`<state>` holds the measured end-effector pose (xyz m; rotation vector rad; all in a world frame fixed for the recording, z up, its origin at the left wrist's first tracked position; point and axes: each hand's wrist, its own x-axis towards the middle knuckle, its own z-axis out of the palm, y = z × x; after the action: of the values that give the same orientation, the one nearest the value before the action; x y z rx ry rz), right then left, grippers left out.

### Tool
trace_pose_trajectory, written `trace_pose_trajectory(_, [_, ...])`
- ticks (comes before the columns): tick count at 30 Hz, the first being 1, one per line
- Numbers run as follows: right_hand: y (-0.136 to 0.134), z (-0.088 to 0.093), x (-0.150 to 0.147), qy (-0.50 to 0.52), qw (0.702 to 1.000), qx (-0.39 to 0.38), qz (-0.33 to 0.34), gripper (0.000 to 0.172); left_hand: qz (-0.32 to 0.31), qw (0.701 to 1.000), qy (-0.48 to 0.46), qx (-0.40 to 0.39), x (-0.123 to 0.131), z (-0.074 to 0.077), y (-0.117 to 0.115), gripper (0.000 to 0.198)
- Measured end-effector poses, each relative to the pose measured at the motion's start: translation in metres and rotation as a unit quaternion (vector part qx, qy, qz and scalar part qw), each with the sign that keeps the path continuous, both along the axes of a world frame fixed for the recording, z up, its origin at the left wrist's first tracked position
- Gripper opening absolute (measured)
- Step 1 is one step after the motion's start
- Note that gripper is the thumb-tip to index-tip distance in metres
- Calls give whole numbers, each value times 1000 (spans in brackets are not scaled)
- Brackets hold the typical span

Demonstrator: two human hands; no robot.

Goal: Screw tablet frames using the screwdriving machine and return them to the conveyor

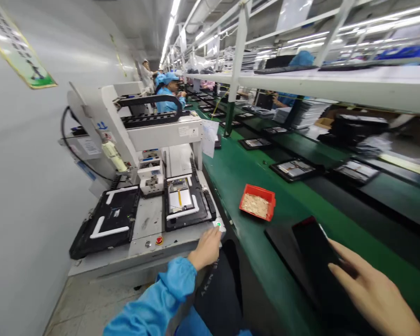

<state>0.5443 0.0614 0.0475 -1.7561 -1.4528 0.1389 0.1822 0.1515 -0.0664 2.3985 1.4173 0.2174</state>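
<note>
Left hand [206, 249] down on a green-lit button [218, 225] at the front corner of a white machine [163, 137]. Left fingers [213, 238] bent over the button, with no way to tell from this view if open, closed or pressing. Right hand [373, 296] out over a thin black slab [313, 252], maybe a tablet, lying on a green belt [238, 186]. Right fingers [346, 261] open and spread, touching the slab, with no tight grip. Just past the left hand, a black holder [187, 207] in the machine, and a second black holder [107, 224] beside it. On the belt, a red box [255, 190] of tiny gold bits [258, 206], near the slab. Red stop button [158, 240] close to the left hand. Best way: one soft, straight push on the green button, with the blue sleeve [168, 284] clear of the holders. Far down the line, a co-worker [168, 95] at another machine.
</note>
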Motion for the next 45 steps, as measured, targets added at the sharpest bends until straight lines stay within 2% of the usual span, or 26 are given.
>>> trace_pose_trajectory(3, [-35,-11,10,-66,996,-54,-1,50,6,1000,24,-7,10,0,13,56])
trace_pose_trajectory(6, [-54,-9,-2,-72,994,-84,-21,54,-6,1000,24,1,14,-2,15,49])
trace_pose_trajectory(8, [-57,-4,-14,-62,993,-92,-35,54,3,999,-53,12,23,-5,3,45])
trace_pose_trajectory(10, [-57,-1,-27,-49,993,-98,-50,56,-10,979,-204,-23,41,-6,-23,37])
trace_pose_trajectory(11, [-56,1,-33,-44,991,-109,-55,56,-24,954,-283,-91,53,-5,-40,35])
trace_pose_trajectory(12, [-56,2,-40,-40,989,-124,-67,56,-44,916,-348,-195,66,-3,-59,38])
trace_pose_trajectory(13, [-55,3,-46,-37,986,-140,-80,54,-62,859,-404,-309,80,1,-77,45])
trace_pose_trajectory(15, [-54,3,-57,-36,981,-163,-101,52,-56,724,-480,-492,109,9,-108,64])
trace_pose_trajectory(16, [-54,2,-60,-34,980,-167,-100,51,-36,669,-504,-545,122,13,-119,70])
trace_pose_trajectory(17, [-55,0,-62,-31,982,-164,-90,51,-7,633,-519,-574,134,16,-126,72])
trace_pose_trajectory(18, [-58,-2,-61,-27,985,-155,-74,50,22,619,-522,-586,143,18,-130,71])
trace_pose_trajectory(19, [-62,-6,-59,-26,988,-140,-60,48,49,622,-517,-585,150,18,-131,69])
trace_pose_trajectory(21, [-74,-18,-48,-35,991,-108,-65,43,90,651,-503,-561,156,13,-128,66])
trace_pose_trajectory(23, [-89,-35,-34,-60,986,-100,-121,40,112,671,-501,-535,154,5,-123,68])
trace_pose_trajectory(26, [-108,-66,-15,-91,969,-132,-188,39,116,674,-506,-526,147,-7,-115,68])
trace_pose_trajectory(29, [-115,-89,-5,-117,968,-123,-186,42,107,670,-493,-544,145,-13,-108,61])
trace_pose_trajectory(35, [-114,-107,3,-157,969,-63,-179,43,32,628,-561,-539,158,-6,-117,62])
trace_pose_trajectory(38, [-100,-127,26,-187,967,-11,-172,45,31,649,-562,-512,171,-6,-108,64])
trace_pose_trajectory(41, [-85,-144,43,-193,969,34,-151,49,49,656,-573,-488,177,-10,-97,68])
trace_pose_trajectory(45, [-79,-151,47,-183,969,55,-156,56,65,667,-572,-474,176,-18,-94,68])
